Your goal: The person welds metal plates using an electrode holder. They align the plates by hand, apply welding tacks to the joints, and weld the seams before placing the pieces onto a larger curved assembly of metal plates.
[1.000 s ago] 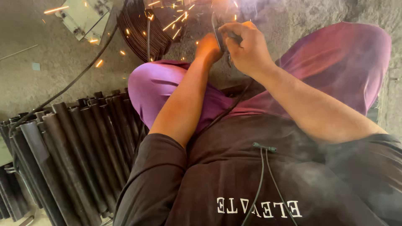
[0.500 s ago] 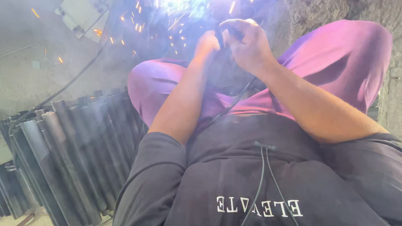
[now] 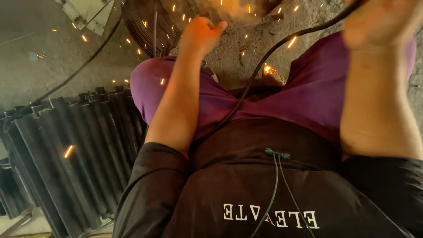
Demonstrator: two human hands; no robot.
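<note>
Half a second earlier we had both hands bunched together at the far middle of the scene, clasped round a dark handle under a bright blue-white glare. Now they had come apart. Our left hand (image 3: 202, 35) stayed far out over the left knee, fingers curled into a loose fist close to the glow; whether it gripped anything we could not tell, since nothing showed between the fingers. Our right hand (image 3: 382, 22) had swung up and to the right, very near the camera and blurred, and the black cable (image 3: 260, 70) ran from its edge down across the purple trousers (image 3: 308, 92) toward our waist. We judged that the right hand kept hold of the cable's handle, though the grip itself was cut off by the top edge.

The glare had sunk to an orange glow at the far edge, and sparks (image 3: 292, 42) were scattered over the concrete floor (image 3: 61, 57) and the coil of dark wire (image 3: 141, 22) at the far left. We took that to mean the arc had just broken and the bout of welding had paused. The stack of dark metal channels (image 3: 75, 145) lay on the near left, untouched.
</note>
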